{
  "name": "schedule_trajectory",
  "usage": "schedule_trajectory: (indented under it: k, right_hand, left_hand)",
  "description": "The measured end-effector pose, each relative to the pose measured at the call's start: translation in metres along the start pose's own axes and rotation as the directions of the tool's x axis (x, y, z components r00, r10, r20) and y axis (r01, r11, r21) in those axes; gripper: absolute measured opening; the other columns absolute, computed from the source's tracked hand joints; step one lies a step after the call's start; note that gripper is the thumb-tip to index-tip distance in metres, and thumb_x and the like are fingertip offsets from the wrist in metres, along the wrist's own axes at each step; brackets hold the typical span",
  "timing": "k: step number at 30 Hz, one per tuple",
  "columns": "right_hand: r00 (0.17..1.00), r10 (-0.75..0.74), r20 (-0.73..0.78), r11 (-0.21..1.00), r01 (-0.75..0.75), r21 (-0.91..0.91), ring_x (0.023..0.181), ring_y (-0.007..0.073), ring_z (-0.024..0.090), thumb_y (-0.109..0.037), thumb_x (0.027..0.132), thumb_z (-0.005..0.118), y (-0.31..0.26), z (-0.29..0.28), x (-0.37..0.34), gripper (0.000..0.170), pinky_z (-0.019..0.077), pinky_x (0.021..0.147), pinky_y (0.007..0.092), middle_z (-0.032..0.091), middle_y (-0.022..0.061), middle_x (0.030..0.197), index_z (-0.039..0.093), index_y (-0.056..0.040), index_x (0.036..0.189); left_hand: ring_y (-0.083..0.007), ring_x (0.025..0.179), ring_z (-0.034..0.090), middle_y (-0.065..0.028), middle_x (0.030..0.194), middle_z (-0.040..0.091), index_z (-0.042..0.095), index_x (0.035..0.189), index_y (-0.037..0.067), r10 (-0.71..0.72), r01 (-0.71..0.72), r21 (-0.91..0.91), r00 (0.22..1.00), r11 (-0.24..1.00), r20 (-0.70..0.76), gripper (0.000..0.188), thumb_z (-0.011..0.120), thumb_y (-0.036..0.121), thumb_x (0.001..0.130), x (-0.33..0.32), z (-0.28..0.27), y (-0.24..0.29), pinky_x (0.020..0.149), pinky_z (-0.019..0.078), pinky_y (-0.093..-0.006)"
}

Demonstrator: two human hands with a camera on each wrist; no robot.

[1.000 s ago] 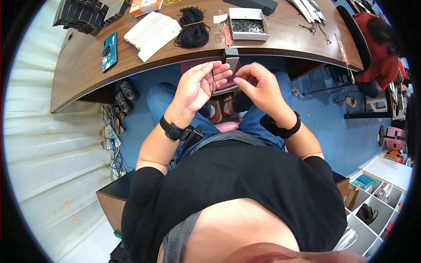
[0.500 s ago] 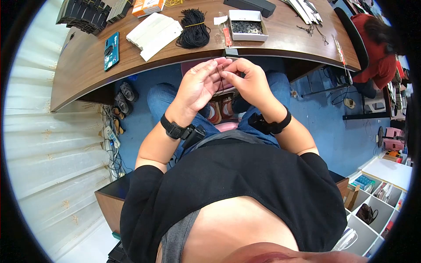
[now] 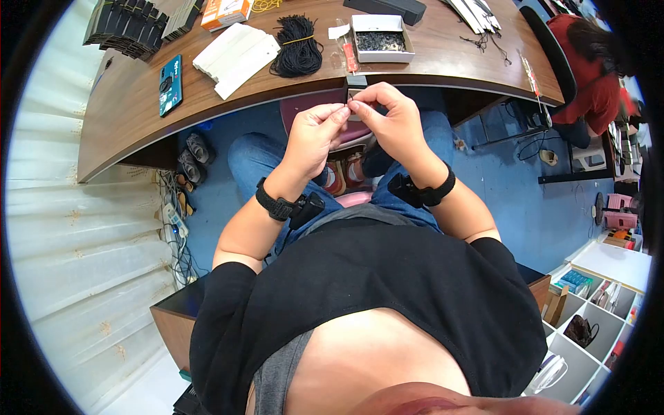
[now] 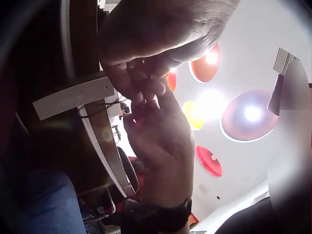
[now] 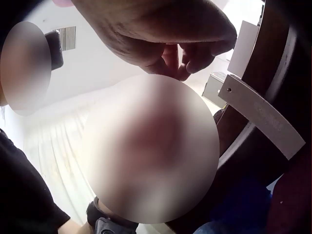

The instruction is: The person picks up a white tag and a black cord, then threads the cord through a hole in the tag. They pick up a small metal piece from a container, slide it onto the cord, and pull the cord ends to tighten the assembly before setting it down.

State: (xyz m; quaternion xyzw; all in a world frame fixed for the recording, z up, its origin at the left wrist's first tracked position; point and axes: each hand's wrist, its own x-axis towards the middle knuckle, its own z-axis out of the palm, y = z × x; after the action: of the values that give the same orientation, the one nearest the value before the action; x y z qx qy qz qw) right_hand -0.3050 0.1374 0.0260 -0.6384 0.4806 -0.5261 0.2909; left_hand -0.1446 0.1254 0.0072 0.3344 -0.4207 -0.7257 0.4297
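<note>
Apparently the work at the fingertips is only part-way: the thin black cord [image 4: 111,103] is between the two hands, and no finished knot can be seen on it. The pale card strip [image 4: 73,100] is beside the front edge of the table [image 3: 429,69], just past the fingertips, with a small hole near one end; whether the cord passes through this hole, I cannot tell. What is left, I judge, is the fine handling of the cord ends. On the table lie a bundle of black cords [image 3: 297,45] with a yellow band around it, and an open white box [image 3: 384,57] with small dark pieces inside, so much material seems to remain for more pieces. About the pose, both forearms come forward from the body and turn inward, so that the hands meet above the lap, near the table edge. The left hand [image 3: 308,142] pinches the cord between thumb and index finger, its other fingers bent below. The right hand [image 3: 401,128] comes from the other side, with thumb and index finger also pinching the cord, and these fingertips nearly touch those of the left one.
</note>
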Motion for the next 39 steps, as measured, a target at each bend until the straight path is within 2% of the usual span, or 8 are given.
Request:
schedule_trajectory:
  k: [5, 9, 11, 15, 22, 25, 28, 39]
  right_hand:
    - [0.959, 0.253, 0.125, 0.955, -0.268, 0.127, 0.070, 0.0116, 0.060, -0.014, 0.081, 0.067, 0.008, -0.012, 0.011, 0.016, 0.0489, 0.067, 0.0265, 0.066, 0.0079, 0.076, 0.067, 0.0005, 0.088]
    - [0.990, -0.082, 0.115, 0.902, 0.123, -0.415, 0.081, 0.0195, 0.064, -0.017, 0.083, 0.065, 0.018, -0.062, 0.069, 0.019, 0.0494, 0.071, 0.0300, 0.068, 0.0100, 0.087, 0.068, -0.0005, 0.092]
    - [0.987, -0.082, 0.141, 0.746, 0.155, -0.647, 0.080, 0.0321, 0.064, -0.021, 0.081, 0.062, 0.021, -0.075, 0.100, 0.019, 0.0502, 0.074, 0.0382, 0.067, 0.0137, 0.082, 0.069, -0.0048, 0.088]
    - [0.934, 0.213, 0.289, 0.499, 0.150, -0.853, 0.085, 0.0282, 0.065, -0.029, 0.075, 0.068, 0.035, -0.068, 0.130, 0.017, 0.0481, 0.076, 0.0422, 0.069, 0.0088, 0.083, 0.072, -0.0144, 0.082]
    - [0.940, 0.219, 0.260, 0.367, 0.167, -0.915, 0.086, 0.0255, 0.065, -0.033, 0.072, 0.070, 0.054, -0.053, 0.139, 0.014, 0.0445, 0.078, 0.0435, 0.069, 0.0026, 0.082, 0.071, -0.0212, 0.079]
    - [0.962, 0.208, 0.175, 0.525, 0.041, -0.850, 0.087, 0.0249, 0.065, -0.030, 0.074, 0.066, 0.056, -0.058, 0.135, 0.010, 0.0438, 0.079, 0.0436, 0.069, 0.0018, 0.083, 0.071, -0.0216, 0.078]
    - [0.976, 0.066, 0.205, 0.396, 0.163, -0.904, 0.089, 0.0250, 0.064, -0.026, 0.075, 0.063, 0.054, -0.060, 0.125, 0.009, 0.0439, 0.079, 0.0432, 0.069, 0.0029, 0.083, 0.071, -0.0211, 0.078]
    - [0.958, 0.147, 0.247, 0.308, 0.193, -0.932, 0.091, 0.0259, 0.064, -0.022, 0.077, 0.059, 0.054, -0.052, 0.133, 0.016, 0.0439, 0.081, 0.0438, 0.069, 0.0085, 0.088, 0.071, -0.0140, 0.084]
  left_hand:
    - [-0.0003, 0.049, 0.034, 0.0073, 0.061, 0.047, 0.066, 0.096, -0.001, 0.030, -0.025, 0.139, 0.999, 0.990, -0.035, 0.020, 0.059, 0.017, 0.092, 0.001, -0.001, 0.003, 0.043, 0.0248, -0.0169]
    - [0.0001, 0.053, 0.038, 0.0061, 0.064, 0.051, 0.067, 0.092, -0.001, 0.082, -0.076, 0.156, 0.996, 0.985, -0.036, 0.019, 0.059, 0.016, 0.091, 0.002, -0.009, 0.010, 0.047, 0.0276, -0.0162]
    - [0.0001, 0.057, 0.040, 0.0049, 0.066, 0.053, 0.067, 0.091, -0.001, 0.148, -0.130, 0.243, 0.987, 0.961, -0.059, 0.018, 0.060, 0.016, 0.091, 0.001, -0.005, 0.015, 0.050, 0.0300, -0.0161]
    - [-0.0012, 0.055, 0.040, 0.0058, 0.067, 0.053, 0.067, 0.092, 0.000, 0.265, -0.245, 0.385, 0.964, 0.890, 0.003, 0.019, 0.061, 0.018, 0.091, 0.010, 0.000, 0.011, 0.049, 0.0318, -0.0166]
    - [-0.0021, 0.067, 0.045, 0.0037, 0.077, 0.059, 0.068, 0.093, -0.001, 0.248, -0.245, 0.402, 0.968, 0.882, 0.044, 0.019, 0.061, 0.016, 0.090, 0.028, -0.001, -0.006, 0.059, 0.0367, -0.0177]
    - [-0.0022, 0.066, 0.046, 0.0034, 0.077, 0.060, 0.068, 0.093, -0.001, 0.253, -0.244, 0.407, 0.967, 0.880, 0.031, 0.019, 0.061, 0.016, 0.090, 0.028, -0.001, -0.006, 0.059, 0.0371, -0.0181]
    - [-0.0024, 0.066, 0.046, 0.0032, 0.076, 0.059, 0.068, 0.092, -0.001, 0.259, -0.245, 0.413, 0.966, 0.877, 0.021, 0.018, 0.061, 0.015, 0.089, 0.029, 0.000, -0.008, 0.059, 0.0371, -0.0182]
    - [-0.0059, 0.070, 0.053, -0.0028, 0.078, 0.066, 0.068, 0.090, -0.002, 0.294, -0.281, 0.478, 0.954, 0.832, 0.048, 0.018, 0.061, 0.015, 0.088, 0.025, 0.002, -0.009, 0.065, 0.0437, -0.0227]
